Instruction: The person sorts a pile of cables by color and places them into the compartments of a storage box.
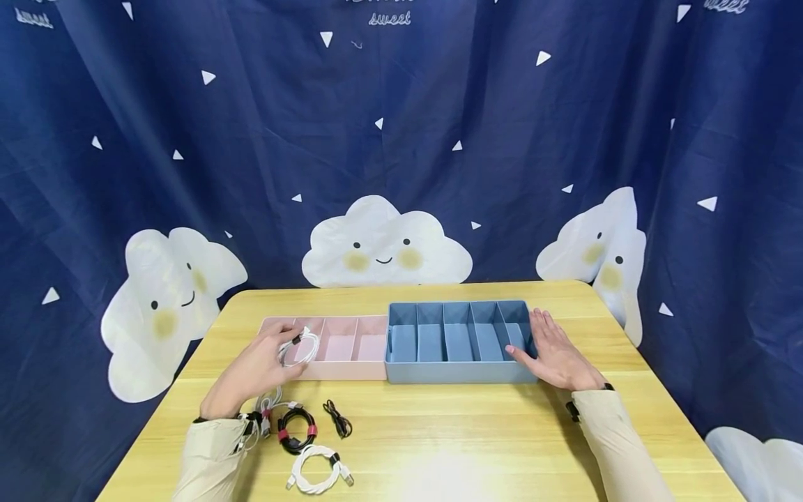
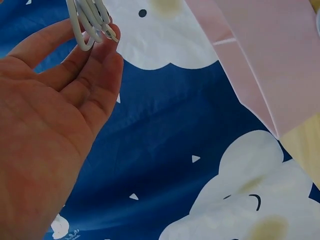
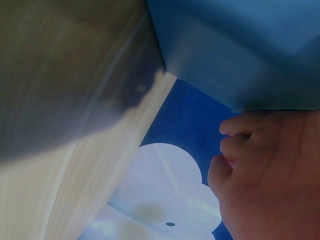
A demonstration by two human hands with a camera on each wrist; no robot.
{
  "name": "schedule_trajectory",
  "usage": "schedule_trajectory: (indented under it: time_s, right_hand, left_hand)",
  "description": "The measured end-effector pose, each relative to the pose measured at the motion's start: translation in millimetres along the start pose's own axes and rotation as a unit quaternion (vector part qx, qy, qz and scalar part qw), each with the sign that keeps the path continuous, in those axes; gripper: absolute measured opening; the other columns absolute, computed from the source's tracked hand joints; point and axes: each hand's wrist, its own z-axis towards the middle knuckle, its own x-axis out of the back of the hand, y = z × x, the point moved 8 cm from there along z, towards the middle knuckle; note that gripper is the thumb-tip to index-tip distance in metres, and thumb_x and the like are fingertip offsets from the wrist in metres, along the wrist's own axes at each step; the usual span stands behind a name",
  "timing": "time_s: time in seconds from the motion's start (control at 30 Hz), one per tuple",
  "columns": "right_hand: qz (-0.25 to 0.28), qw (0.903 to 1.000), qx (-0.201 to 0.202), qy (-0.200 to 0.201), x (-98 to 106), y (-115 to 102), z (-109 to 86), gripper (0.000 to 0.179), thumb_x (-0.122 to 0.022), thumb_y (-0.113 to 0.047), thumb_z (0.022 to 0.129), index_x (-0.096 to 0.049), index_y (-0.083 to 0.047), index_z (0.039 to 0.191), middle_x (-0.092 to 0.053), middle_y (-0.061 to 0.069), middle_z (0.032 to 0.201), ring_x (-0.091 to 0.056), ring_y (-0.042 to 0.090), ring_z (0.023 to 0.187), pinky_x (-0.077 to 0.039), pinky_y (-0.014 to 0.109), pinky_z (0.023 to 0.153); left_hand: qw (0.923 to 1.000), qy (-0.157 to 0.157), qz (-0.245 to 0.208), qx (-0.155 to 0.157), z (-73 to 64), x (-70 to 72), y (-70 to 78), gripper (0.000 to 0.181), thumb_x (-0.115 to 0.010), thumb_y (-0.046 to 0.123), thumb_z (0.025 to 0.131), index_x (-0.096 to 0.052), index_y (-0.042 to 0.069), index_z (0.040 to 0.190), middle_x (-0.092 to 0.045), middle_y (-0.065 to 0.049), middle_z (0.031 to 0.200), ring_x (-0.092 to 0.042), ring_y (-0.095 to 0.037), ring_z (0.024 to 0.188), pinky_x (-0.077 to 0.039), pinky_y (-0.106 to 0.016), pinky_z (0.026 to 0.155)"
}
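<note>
My left hand (image 1: 260, 362) pinches a coiled white cable (image 1: 311, 354) above the left end of the pink divided box (image 1: 351, 371). In the left wrist view, the coil (image 2: 86, 22) hangs at the fingertips, beside the pink box's wall (image 2: 295, 60). My right hand (image 1: 558, 357) rests against the right end of the blue divided box (image 1: 461, 373), fingers extended and thumb over its front corner. The right wrist view has that hand (image 3: 275, 165) touching the blue wall (image 3: 225, 55). No items show in the blue compartments; the leftmost pink compartments are partly hidden by my left hand.
In front of the pink box lie a black cable coil with red ties (image 1: 297, 446), a small black cable bundle (image 1: 339, 420), a white cable coil (image 1: 307, 484) and a grey cable (image 1: 271, 403) partly behind my left wrist. A patterned blue curtain (image 1: 401, 153) hangs behind the wooden table (image 1: 464, 425).
</note>
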Motion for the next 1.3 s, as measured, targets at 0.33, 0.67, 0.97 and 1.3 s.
schedule_trajectory:
  time_s: [0.33, 0.67, 0.97, 1.3]
  right_hand:
    - [-0.001, 1.0000, -0.004, -0.004, 0, 1, 0.6, 0.104, -0.049, -0.063, 0.101, -0.009, 0.013, 0.160, -0.004, 0.034, 0.170, -0.004, 0.052, 0.158, -0.009, 0.067, 0.126]
    - [-0.010, 0.9999, 0.000, 0.004, 1, 0, 0.1, 0.104, -0.049, -0.063, 0.101, -0.011, 0.013, 0.160, -0.007, 0.035, 0.169, -0.007, 0.052, 0.158, -0.011, 0.066, 0.127]
    - [-0.008, 1.0000, -0.002, -0.002, 0, 1, 1.4, 0.104, -0.049, -0.063, 0.101, -0.010, 0.012, 0.160, -0.005, 0.034, 0.169, -0.005, 0.051, 0.159, -0.010, 0.066, 0.127]
    - [-0.003, 1.0000, -0.003, -0.008, 0, 2, 2.5, 0.105, -0.048, -0.063, 0.101, -0.008, 0.013, 0.160, -0.002, 0.034, 0.170, -0.003, 0.051, 0.159, -0.008, 0.067, 0.127]
  left_hand:
    - [0.9996, 0.009, -0.005, -0.025, 10.2, -3.0, 9.3, 0.067, -0.080, 0.020, 0.082, -0.059, -0.013, 0.136, -0.064, -0.021, 0.134, -0.060, -0.040, 0.126, -0.051, -0.055, 0.104]
    - [0.9991, 0.013, 0.012, -0.039, 17.7, -5.5, 17.3, 0.067, -0.082, 0.024, 0.082, -0.062, -0.010, 0.135, -0.067, -0.017, 0.130, -0.064, -0.027, 0.108, -0.052, -0.043, 0.088]
    - [0.9993, 0.009, 0.015, -0.032, 23.0, -5.0, 23.8, 0.063, -0.081, 0.027, 0.082, -0.065, -0.005, 0.135, -0.067, -0.013, 0.126, -0.066, -0.024, 0.105, -0.054, -0.039, 0.084]
    - [0.9996, -0.006, -0.004, -0.027, 33.3, -8.5, 31.8, 0.064, -0.081, 0.029, 0.083, -0.065, -0.002, 0.136, -0.066, -0.011, 0.127, -0.065, -0.026, 0.113, -0.056, -0.045, 0.094]
